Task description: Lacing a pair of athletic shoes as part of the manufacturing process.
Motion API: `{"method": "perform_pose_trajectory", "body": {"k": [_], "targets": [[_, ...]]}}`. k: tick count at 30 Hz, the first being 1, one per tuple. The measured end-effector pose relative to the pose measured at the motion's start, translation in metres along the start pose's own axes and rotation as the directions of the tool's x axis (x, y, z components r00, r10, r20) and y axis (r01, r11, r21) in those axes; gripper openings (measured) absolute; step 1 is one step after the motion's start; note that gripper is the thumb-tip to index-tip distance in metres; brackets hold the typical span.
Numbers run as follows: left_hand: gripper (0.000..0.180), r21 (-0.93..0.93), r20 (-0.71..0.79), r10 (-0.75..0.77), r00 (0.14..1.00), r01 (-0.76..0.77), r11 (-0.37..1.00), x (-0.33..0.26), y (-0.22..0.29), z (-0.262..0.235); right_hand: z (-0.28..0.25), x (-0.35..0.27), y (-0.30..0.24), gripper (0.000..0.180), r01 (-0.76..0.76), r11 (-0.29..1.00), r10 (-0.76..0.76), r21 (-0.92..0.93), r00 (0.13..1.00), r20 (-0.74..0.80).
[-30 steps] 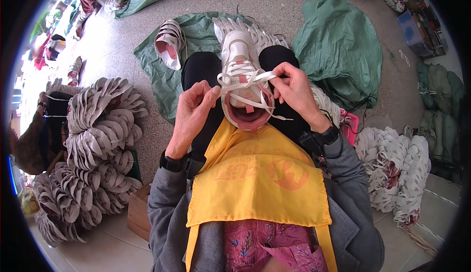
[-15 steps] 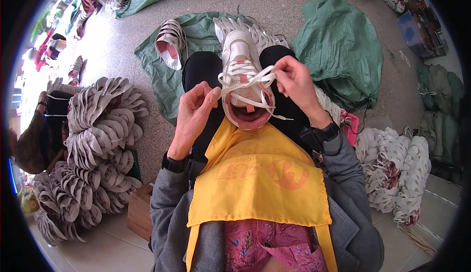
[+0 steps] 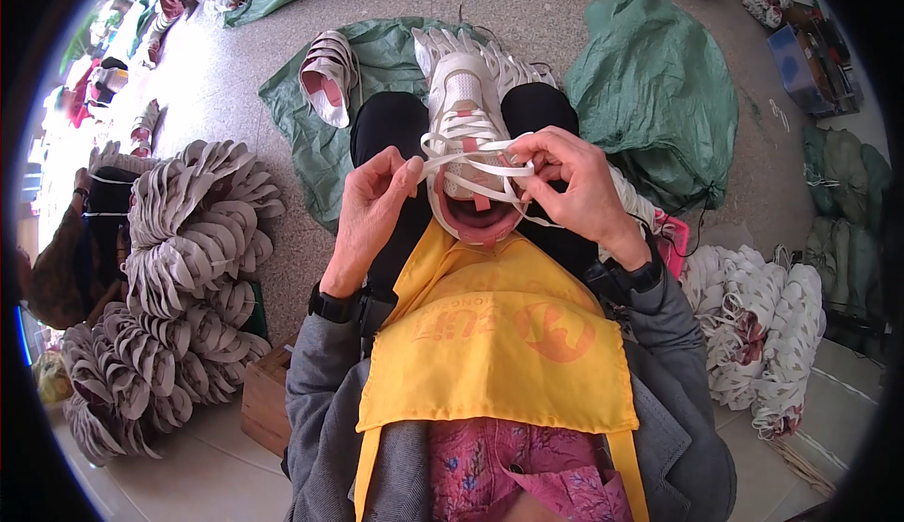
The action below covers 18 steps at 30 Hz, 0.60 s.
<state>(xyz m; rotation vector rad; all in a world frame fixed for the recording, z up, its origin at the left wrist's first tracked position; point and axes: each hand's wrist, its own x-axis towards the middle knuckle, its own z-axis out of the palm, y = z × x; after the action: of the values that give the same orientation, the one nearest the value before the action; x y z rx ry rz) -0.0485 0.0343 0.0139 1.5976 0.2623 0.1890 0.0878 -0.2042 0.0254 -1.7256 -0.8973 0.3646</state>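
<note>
A white sneaker (image 3: pixel 462 89) with pink lining is wedged between my knees, toe pointing away and its opening toward me. White shoelace (image 3: pixel 468 134) criss-crosses its upper part. On the left side of the shoe, my left hand (image 3: pixel 375 204) pinches a length of the lace between thumb and forefinger. My right hand (image 3: pixel 576 183) is closed on the lace at the shoe's right side, thumb and fingers bent around it. A strand runs across the tongue between both hands. A loose lace end hangs near the shoe's heel, partly hidden by my right hand.
Stacks of grey-white shoe uppers (image 3: pixel 202 225) lie at left beside a wooden box (image 3: pixel 267 400). Bundles of white uppers (image 3: pixel 753 324) are at right near a pink basket (image 3: pixel 671 240). A green sack (image 3: pixel 650 98) and a single upper (image 3: pixel 328 80) on green sheeting lie ahead.
My right hand has come inward and slightly down, closer to the shoe opening, and its hold on the lace has shifted. My left hand stays nearly in place, pinching the lace.
</note>
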Motion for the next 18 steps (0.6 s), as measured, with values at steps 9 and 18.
{"method": "perform_pose_trajectory", "body": {"k": [9,18], "targets": [[0.037,0.031,0.006,-0.017,1.000,0.017,0.999,0.003,-0.003,-0.004,-0.027,0.021,0.020,0.009,-0.254,0.951,0.226,0.177,0.960,0.164],[0.039,0.111,0.016,-0.029,0.999,0.027,0.993,0.007,0.000,-0.006,-0.038,0.035,-0.004,0.029,0.068,0.929,0.012,-0.365,0.977,0.211]]}}
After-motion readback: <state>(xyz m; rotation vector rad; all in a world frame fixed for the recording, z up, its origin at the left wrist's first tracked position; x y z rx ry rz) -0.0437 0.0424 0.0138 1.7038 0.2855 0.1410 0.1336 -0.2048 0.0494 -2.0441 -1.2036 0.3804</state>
